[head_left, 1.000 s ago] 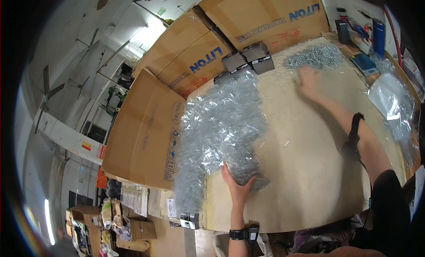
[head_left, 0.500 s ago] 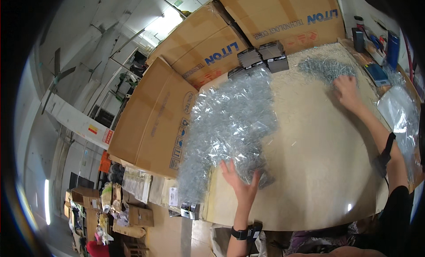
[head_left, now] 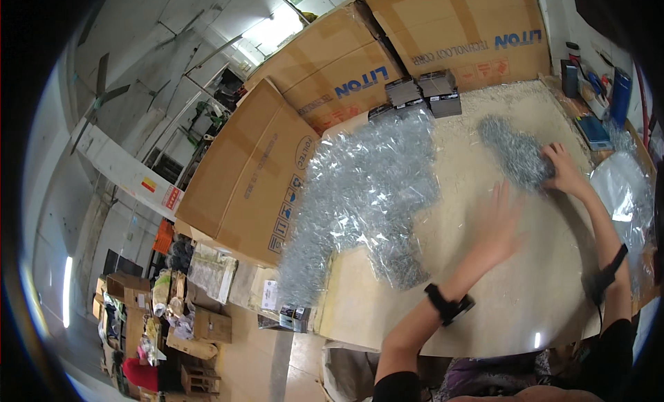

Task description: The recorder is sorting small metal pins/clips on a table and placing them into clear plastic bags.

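My right hand has its fingers curled round the right end of a small grey heap of thin, shiny pieces on the table. What exactly the pieces are is too fine to tell. My left hand is over the pale tabletop, below that heap, blurred by motion, with fingers stretched out and nothing visible in it. To its left spreads a large glittering pile of clear, thin plastic-like pieces, with no hand touching it.
Tall cardboard boxes wall the table's left and far sides. Stacks of small dark packs stand at the far edge. Along the right are a blue bottle, a dark blue box and clear plastic bags.
My left hand has left the large pile and swung right, toward the small heap. My right hand has moved nearer to me, and the heap's right end has come with it.
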The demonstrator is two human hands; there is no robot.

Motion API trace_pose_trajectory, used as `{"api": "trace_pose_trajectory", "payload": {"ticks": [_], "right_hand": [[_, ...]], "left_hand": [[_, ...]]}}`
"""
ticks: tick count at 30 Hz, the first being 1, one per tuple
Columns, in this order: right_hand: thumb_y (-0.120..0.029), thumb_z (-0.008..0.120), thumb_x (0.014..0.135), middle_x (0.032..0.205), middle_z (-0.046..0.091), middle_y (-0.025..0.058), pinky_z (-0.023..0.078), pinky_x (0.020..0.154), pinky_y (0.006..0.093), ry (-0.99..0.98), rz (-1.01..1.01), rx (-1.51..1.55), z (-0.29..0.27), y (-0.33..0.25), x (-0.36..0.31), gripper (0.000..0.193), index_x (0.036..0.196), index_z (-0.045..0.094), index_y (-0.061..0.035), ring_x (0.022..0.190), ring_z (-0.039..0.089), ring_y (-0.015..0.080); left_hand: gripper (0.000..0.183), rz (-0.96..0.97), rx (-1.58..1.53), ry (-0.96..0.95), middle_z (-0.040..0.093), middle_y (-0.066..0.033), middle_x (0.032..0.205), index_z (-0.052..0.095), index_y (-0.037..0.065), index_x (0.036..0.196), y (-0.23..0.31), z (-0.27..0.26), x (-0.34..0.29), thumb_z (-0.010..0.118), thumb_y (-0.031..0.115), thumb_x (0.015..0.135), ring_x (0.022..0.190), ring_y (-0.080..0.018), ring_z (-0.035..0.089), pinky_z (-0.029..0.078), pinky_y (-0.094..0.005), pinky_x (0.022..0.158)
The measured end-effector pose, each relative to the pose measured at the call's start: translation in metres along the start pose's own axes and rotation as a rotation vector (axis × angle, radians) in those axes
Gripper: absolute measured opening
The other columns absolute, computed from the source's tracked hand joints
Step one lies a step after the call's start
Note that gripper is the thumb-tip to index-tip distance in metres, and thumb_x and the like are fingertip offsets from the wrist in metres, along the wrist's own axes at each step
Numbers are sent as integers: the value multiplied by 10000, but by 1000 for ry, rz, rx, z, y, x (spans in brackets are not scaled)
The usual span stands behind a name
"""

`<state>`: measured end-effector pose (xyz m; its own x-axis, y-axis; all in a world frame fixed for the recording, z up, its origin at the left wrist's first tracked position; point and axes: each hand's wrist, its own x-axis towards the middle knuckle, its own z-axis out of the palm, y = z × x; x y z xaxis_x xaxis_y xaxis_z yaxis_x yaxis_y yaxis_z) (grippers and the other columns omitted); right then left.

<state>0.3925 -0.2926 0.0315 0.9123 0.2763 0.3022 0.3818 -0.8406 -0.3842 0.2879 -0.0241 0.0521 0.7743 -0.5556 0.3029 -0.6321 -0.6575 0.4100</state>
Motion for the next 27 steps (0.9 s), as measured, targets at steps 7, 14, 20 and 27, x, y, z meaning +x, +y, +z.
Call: {"api": "trace_pose_trajectory", "payload": {"ticks": [7, 14, 20, 27], "right_hand": [[-75, 807, 442, 1397, 369, 106, 278, 1095, 429, -118, 5, 85, -35, 11, -35, 908, 1266, 440, -183, 1329, 316, 354], [-8, 810, 409, 1123, 457, 94, 327, 1024, 339, -75, 2, 336, -41, 7, -34, 745, 1082, 495, -54, 1143, 434, 296], [-113, 775, 501, 1147, 447, 94, 287, 1052, 321, 235, -176, 323, -96, -2, -39, 620, 1035, 466, -48, 1165, 427, 264], [-93, 675, 535, 1128, 441, 84, 280, 995, 278, 117, -27, 300, -69, 31, -30, 519, 995, 438, -43, 1155, 426, 224]], "left_hand": [[802, -184, 85, 311, 161, -253, 1510, 390, 102, 1390, -58, 49, 71, 758, 113, 677, 1397, -467, 146, 180, -606, 1099], [504, -211, 14, 204, 412, -156, 1280, 540, 130, 1013, -46, 44, 70, 809, 108, 587, 1174, -348, 400, 344, -467, 925], [479, -108, -157, 481, 444, -136, 1158, 544, 129, 959, -15, -3, 64, 826, 120, 573, 1124, -336, 414, 333, -447, 913], [420, -121, -102, 361, 454, -137, 1133, 550, 118, 972, -28, 18, 60, 781, 76, 623, 1105, -351, 438, 350, -443, 933]]}}
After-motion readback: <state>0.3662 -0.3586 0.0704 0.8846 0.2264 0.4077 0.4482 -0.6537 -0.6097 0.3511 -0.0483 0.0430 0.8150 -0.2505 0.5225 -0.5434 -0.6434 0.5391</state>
